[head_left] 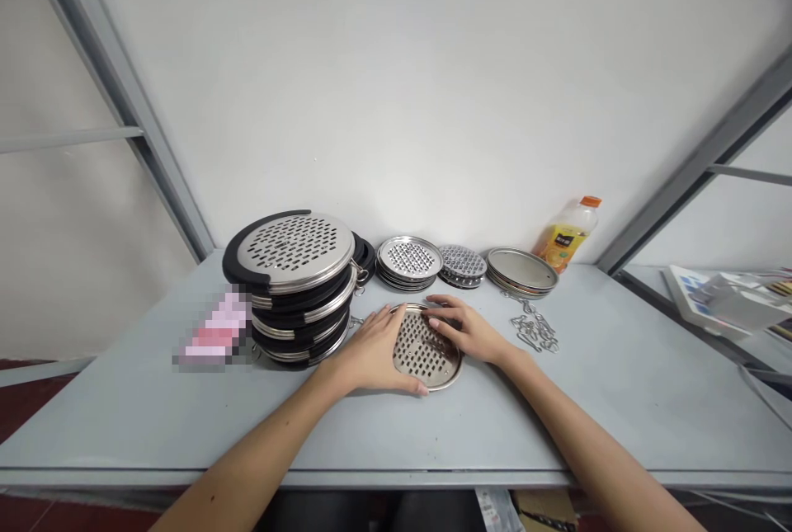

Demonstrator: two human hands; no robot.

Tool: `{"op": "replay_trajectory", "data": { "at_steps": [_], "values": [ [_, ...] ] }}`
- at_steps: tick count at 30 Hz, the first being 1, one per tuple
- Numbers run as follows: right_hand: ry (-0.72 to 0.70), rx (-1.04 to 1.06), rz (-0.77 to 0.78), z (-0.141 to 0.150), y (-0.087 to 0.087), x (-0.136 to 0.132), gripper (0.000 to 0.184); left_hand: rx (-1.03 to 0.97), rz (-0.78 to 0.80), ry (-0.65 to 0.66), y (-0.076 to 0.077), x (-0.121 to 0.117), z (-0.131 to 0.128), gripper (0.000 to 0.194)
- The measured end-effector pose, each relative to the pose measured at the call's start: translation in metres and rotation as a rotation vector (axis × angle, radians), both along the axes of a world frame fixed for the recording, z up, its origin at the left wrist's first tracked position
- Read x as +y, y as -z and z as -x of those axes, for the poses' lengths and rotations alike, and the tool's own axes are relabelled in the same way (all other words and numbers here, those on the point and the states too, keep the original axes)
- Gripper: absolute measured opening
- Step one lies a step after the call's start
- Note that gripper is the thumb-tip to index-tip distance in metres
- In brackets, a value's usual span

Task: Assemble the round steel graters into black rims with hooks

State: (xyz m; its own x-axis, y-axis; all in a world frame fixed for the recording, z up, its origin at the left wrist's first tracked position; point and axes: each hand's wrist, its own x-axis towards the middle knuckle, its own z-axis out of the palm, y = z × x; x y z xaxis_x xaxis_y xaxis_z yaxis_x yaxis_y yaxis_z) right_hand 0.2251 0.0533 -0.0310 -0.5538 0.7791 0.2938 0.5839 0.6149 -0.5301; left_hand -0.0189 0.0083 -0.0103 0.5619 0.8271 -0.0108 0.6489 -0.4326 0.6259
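A round metal disc with rows of slots (426,350) lies on the grey table in front of me. My left hand (374,353) spans its left side, thumb on the near rim and fingers at the far rim. Over the disc's upper right edge rests my right hand (465,329), its fingers spread and partly curved across the metal. My fingers hide parts of the rim. Close by on the left rises a tall stack of slotted metal discs with black edging (297,247), small clips hanging at its side.
Behind the disc stand a stack of rimmed grater-like plates (410,258), smaller perforated discs (463,261) and plain round plates (521,270). Metal chains with clips (535,327) lie at right. An orange drink bottle (568,235) leans by the wall. A blurred pink item (216,330) lies left.
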Motion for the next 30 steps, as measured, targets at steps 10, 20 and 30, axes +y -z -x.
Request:
{"op": "replay_trajectory", "data": {
  "at_steps": [10, 20, 30],
  "values": [
    [-0.074, -0.04, 0.02, -0.008, -0.001, 0.001, 0.037, 0.029, 0.017, 0.073, -0.002, 0.004, 0.008, 0.121],
    [-0.092, -0.046, -0.028, -0.007, 0.0, 0.003, 0.037, 0.01, 0.038, 0.06, 0.003, 0.006, 0.009, 0.122],
    [-0.136, -0.128, -0.087, -0.004, -0.011, -0.001, 0.038, 0.01, 0.003, 0.077, 0.003, 0.006, 0.008, 0.122]
  ]
}}
